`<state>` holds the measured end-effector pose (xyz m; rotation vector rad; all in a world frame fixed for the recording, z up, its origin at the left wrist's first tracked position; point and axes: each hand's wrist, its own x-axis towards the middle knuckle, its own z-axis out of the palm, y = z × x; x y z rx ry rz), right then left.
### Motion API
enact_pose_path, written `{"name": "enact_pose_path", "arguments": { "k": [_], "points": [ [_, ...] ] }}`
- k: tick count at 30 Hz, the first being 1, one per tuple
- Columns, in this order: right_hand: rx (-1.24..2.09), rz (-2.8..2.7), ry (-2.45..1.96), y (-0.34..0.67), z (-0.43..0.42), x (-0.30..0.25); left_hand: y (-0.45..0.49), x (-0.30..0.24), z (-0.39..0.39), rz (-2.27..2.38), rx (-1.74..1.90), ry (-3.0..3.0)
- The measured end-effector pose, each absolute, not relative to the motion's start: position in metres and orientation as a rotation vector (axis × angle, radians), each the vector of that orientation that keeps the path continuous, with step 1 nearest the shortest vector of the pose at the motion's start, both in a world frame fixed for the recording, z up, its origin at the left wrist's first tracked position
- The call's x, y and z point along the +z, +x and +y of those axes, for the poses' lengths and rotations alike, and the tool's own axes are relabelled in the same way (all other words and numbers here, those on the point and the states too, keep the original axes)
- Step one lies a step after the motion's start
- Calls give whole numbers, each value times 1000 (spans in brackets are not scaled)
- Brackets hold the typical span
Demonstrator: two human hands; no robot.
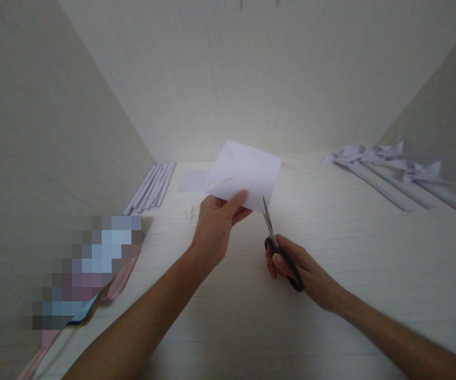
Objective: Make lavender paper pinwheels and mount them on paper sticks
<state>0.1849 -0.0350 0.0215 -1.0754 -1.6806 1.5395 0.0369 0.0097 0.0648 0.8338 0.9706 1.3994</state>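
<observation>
My left hand (217, 224) grips a white sheet of paper (247, 166) by its near edge, thumb on top and fingers beneath. A slit shows in the sheet's left part, running in from the edge. In my right hand (291, 266) is a pair of scissors (272, 237) with black handles and metal blades pointing up and away. The blades are at the paper's near right corner; one tip overlaps the sheet. Whether the other blade lies under it, I cannot tell.
Another piece of white paper (193, 180) lies behind the left hand, with small thin sticks (189, 213) nearby. Several rolled paper tubes (152, 187) rest at the left wall. Paper pinwheels (370, 154) on paper sticks lie at right. A pixelated object (105, 253) stands at left.
</observation>
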Motion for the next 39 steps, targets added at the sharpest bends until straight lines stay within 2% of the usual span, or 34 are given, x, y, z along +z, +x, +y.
{"name": "enact_pose_path", "arguments": {
  "k": [39],
  "points": [
    [1538,-1695,-1101,185,-35,23,37,65,8,960,1401,827]
  ]
}}
